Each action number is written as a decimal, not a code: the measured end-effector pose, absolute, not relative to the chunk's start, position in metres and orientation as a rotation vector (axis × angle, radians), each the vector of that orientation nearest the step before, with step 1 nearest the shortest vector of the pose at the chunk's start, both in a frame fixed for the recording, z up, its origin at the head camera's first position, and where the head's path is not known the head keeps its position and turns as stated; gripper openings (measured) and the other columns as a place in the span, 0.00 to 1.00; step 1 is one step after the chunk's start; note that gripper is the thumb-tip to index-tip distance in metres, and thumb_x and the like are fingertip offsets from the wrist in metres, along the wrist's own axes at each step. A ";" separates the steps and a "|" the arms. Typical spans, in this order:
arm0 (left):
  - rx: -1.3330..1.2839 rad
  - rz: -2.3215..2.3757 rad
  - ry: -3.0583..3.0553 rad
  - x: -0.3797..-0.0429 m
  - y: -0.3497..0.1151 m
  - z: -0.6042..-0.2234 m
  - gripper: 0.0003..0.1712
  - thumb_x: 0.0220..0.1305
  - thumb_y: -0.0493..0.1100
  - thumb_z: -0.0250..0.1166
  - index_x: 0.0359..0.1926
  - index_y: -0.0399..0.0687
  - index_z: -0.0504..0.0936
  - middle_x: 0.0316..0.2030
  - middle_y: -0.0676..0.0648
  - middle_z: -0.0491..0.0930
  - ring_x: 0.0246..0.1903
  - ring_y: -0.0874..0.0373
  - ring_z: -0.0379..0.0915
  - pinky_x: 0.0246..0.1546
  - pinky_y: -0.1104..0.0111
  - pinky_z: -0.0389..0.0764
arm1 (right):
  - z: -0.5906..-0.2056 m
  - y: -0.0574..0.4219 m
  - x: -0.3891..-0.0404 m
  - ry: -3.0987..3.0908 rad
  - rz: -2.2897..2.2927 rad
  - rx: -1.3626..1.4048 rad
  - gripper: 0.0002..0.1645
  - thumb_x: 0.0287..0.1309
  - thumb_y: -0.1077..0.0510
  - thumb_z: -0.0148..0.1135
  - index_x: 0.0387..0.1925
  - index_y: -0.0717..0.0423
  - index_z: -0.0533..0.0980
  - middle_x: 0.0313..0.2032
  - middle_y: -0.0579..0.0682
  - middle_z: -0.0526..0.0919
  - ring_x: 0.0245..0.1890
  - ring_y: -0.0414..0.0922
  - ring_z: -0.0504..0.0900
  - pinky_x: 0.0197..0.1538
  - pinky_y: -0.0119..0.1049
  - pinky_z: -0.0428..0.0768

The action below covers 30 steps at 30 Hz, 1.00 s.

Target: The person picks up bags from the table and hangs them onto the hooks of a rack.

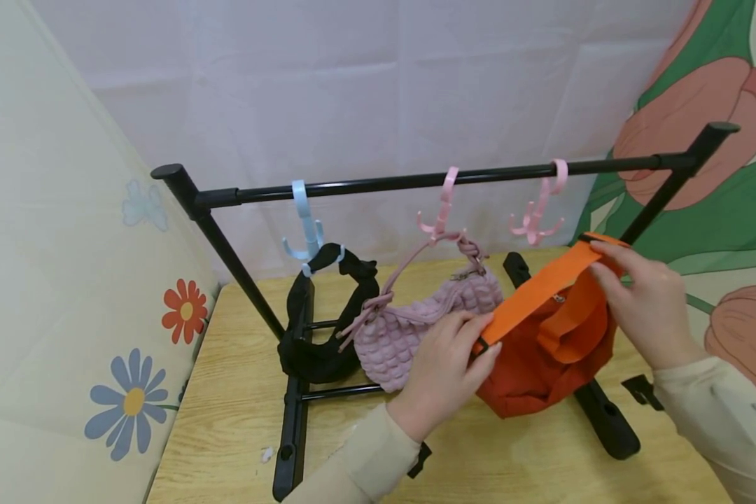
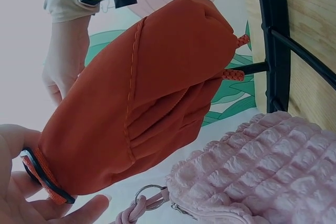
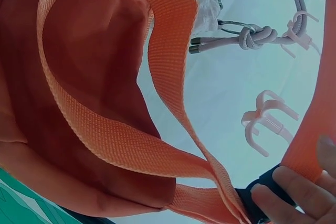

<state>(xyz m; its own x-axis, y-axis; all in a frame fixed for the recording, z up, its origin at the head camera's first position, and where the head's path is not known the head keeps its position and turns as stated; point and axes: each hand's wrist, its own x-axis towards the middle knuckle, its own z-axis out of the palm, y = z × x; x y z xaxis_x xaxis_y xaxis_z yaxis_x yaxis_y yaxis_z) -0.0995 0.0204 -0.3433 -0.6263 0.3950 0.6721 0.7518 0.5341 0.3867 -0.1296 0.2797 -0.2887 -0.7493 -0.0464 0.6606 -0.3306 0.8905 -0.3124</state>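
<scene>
An orange bag (image 1: 523,381) hangs from its wide webbing strap (image 1: 542,288), in front of the rack's right half. My left hand (image 1: 444,364) pinches the strap's lower left end beside a black buckle (image 1: 479,346). Higher up on the right, the fingers of my right hand (image 1: 645,301) grip the strap near another black slider (image 3: 265,195). Between them the strap runs taut and slanted, while a second loop of webbing (image 3: 126,156) droops over the bag. A pink hook (image 1: 534,220) with nothing on it hangs just above the strap.
A black rack bar (image 1: 378,185) spans the table (image 1: 227,413). On its middle pink hook (image 1: 441,217) hangs a quilted lilac bag (image 1: 390,346), close beside my left hand. A black bag (image 1: 321,360) hangs from the blue hook (image 1: 304,224). The rack's right foot (image 1: 607,423) lies behind the orange bag.
</scene>
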 end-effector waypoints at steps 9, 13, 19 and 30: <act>-0.930 -0.924 -2.255 -0.105 0.020 -0.340 0.20 0.66 0.43 0.65 0.56 0.40 0.79 0.44 0.45 0.79 0.40 0.55 0.76 0.43 0.68 0.78 | -0.283 0.280 -0.136 -2.380 0.544 0.266 0.18 0.63 0.63 0.62 0.54 0.65 0.78 0.07 0.44 0.59 0.08 0.38 0.52 0.13 0.30 0.52; -0.927 -0.928 -2.270 -0.107 0.020 -0.337 0.20 0.66 0.43 0.64 0.56 0.40 0.79 0.44 0.45 0.79 0.40 0.56 0.76 0.44 0.69 0.77 | -0.279 0.279 -0.138 -2.379 0.557 0.270 0.18 0.64 0.63 0.61 0.54 0.66 0.78 0.08 0.45 0.59 0.07 0.37 0.51 0.13 0.30 0.52; -0.924 -0.933 -2.281 -0.110 0.020 -0.335 0.19 0.67 0.44 0.63 0.57 0.42 0.79 0.44 0.46 0.79 0.40 0.56 0.76 0.42 0.70 0.77 | -0.276 0.279 -0.141 -2.388 0.555 0.266 0.18 0.65 0.62 0.60 0.54 0.66 0.78 0.08 0.45 0.59 0.07 0.38 0.52 0.13 0.30 0.52; -0.919 -0.932 -2.327 -0.115 0.019 -0.326 0.21 0.69 0.46 0.61 0.58 0.40 0.78 0.46 0.45 0.79 0.42 0.55 0.77 0.45 0.69 0.77 | -0.269 0.277 -0.150 -2.381 0.541 0.247 0.18 0.65 0.61 0.60 0.54 0.66 0.78 0.08 0.47 0.61 0.07 0.40 0.52 0.14 0.31 0.53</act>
